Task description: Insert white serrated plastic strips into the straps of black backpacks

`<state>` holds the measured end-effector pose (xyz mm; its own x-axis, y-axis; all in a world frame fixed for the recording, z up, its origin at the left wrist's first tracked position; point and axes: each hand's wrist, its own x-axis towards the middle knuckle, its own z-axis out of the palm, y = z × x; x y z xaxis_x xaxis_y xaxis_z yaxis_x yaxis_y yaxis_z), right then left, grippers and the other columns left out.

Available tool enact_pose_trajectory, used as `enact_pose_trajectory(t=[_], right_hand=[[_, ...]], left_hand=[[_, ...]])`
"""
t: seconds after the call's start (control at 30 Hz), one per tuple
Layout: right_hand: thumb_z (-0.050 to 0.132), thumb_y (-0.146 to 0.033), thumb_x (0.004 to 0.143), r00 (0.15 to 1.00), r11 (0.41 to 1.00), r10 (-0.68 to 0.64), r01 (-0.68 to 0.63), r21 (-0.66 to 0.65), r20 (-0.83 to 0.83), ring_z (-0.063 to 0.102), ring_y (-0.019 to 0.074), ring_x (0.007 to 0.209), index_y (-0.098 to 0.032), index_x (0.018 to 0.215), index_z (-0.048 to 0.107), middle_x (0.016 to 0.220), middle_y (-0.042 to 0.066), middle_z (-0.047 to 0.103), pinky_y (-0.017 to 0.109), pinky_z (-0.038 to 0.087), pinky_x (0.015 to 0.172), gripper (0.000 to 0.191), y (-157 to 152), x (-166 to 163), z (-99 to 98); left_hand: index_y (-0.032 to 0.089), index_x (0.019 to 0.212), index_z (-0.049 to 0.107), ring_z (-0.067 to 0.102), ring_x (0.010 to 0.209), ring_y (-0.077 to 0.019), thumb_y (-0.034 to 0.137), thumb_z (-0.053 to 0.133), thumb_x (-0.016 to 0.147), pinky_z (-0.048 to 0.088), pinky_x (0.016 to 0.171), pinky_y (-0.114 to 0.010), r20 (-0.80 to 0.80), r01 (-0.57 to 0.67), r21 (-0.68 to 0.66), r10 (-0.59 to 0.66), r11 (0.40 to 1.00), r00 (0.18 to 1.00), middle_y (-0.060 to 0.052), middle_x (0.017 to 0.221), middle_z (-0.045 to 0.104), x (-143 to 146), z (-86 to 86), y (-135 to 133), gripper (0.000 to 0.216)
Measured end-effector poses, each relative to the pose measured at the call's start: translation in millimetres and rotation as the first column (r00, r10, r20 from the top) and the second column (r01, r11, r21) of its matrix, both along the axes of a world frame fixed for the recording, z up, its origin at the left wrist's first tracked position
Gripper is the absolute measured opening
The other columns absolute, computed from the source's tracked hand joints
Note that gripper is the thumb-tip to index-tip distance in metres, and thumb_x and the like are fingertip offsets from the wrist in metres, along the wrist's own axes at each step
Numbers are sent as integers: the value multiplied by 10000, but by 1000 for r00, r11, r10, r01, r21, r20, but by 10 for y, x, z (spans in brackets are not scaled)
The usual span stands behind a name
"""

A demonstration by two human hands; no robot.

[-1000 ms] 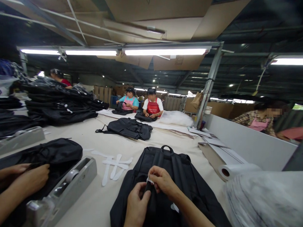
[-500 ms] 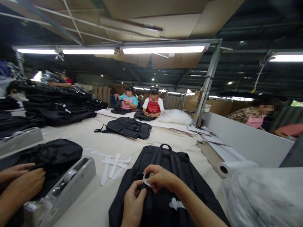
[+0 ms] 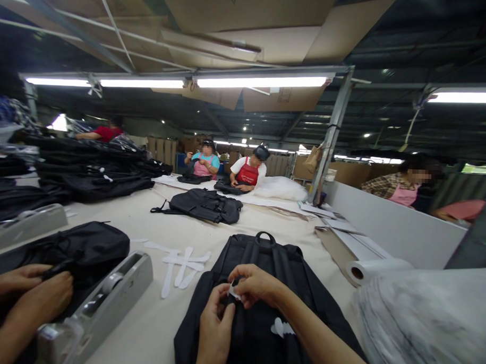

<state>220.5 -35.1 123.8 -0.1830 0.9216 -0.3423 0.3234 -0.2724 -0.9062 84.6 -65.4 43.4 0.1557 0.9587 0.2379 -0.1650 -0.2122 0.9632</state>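
A black backpack [image 3: 264, 262] lies straps-up on the cream table [image 3: 150, 317] in front of me. My left hand [image 3: 216, 329] is closed on a black strap of it. My right hand [image 3: 253, 286] pinches a small white paper strip [image 3: 234, 293] just above the left thumb, fingers curled. A white sticker-like piece [image 3: 281, 326] rests on the backpack near my right wrist.
Several white paper strips [image 3: 182, 265] lie on the table left of the backpack. A grey tape dispenser [image 3: 103, 304] stands at left. A co-worker's hands [image 3: 32, 291] hold another black bag [image 3: 85, 245]. More bags [image 3: 204, 204], stacks [image 3: 88, 166], a paper roll [image 3: 377, 269], seated workers behind.
My right hand has come down slightly with the white strip, closer to my left thumb. The co-worker's hands at left shifted a little on their bag.
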Motion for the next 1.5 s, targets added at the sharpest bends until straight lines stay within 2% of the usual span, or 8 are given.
enact_pose_trajectory(t=[0.27, 0.43, 0.6, 1.07, 1.17, 1.3, 1.4, 1.5], right_hand=[[574, -154, 546, 985, 996, 35, -21, 81, -172, 518, 89, 513, -117, 816, 522, 621, 1, 566, 165, 500, 425, 277, -33, 87, -152], [396, 18, 550, 994, 995, -89, 91, -39, 58, 540, 129, 469, -140, 894, 437, 537, -12, 538, 205, 500, 412, 380, -17, -51, -43], [346, -2, 661, 996, 995, 26, -17, -101, 90, 577, 150, 483, -121, 936, 481, 548, 37, 564, 209, 508, 441, 328, -7, -104, 126], [389, -14, 715, 964, 967, 117, -166, 194, 238, 576, 146, 472, -156, 819, 507, 514, -34, 545, 208, 494, 416, 212, -54, -32, -71], [378, -58, 765, 872, 877, 109, -310, 366, 477, 583, 171, 482, -170, 808, 502, 506, -32, 517, 218, 466, 440, 174, -99, -32, -84], [436, -121, 822, 501, 695, -88, -588, 413, 861, 642, 259, 751, -150, 906, 543, 759, 86, 631, 275, 434, 596, 139, -155, -39, -75], [431, -138, 845, 314, 706, -104, -645, 292, 944, 637, 286, 787, -125, 975, 531, 848, 134, 642, 282, 374, 572, 165, -160, -65, -61], [426, -105, 839, 278, 722, -89, -643, 254, 956, 636, 275, 789, -115, 988, 524, 860, 128, 646, 281, 315, 553, 178, -149, -96, -83]], left_hand=[[171, 1040, 580, 590, 939, -207, 332, 497, 788, 450, 882, -290, -164, -52, 97, 67, 994, 984, -76, 1060, 608, 11, -49, 6, 310], [188, 1012, 625, 583, 949, -218, 273, 452, 802, 444, 868, -287, -278, -48, 221, 110, 974, 954, -73, 1019, 621, 13, 10, -56, 284], [179, 973, 627, 582, 928, -206, 244, 437, 816, 439, 835, -262, -287, -10, 239, 80, 971, 955, -78, 1018, 619, -5, -4, -66, 255], [185, 951, 595, 590, 885, -191, 291, 464, 796, 427, 803, -244, -249, -38, 143, 73, 989, 966, -53, 968, 626, -20, 9, -67, 228], [179, 920, 573, 585, 910, -193, 288, 460, 785, 428, 828, -258, -228, -40, 120, 67, 992, 971, -56, 965, 623, -22, 11, -54, 208], [174, 924, 562, 570, 980, -200, 279, 469, 759, 421, 883, -277, -234, -47, 89, 67, 995, 970, -61, 995, 617, -28, 15, -50, 217], [175, 941, 559, 559, 1014, -203, 301, 489, 755, 415, 919, -291, -220, -58, 74, 73, 996, 973, -58, 1015, 612, -26, -3, -35, 236], [169, 965, 561, 551, 1039, -211, 327, 515, 737, 410, 946, -305, -192, -82, 45, 89, 996, 977, -61, 1032, 611, -24, -31, -3, 281]])
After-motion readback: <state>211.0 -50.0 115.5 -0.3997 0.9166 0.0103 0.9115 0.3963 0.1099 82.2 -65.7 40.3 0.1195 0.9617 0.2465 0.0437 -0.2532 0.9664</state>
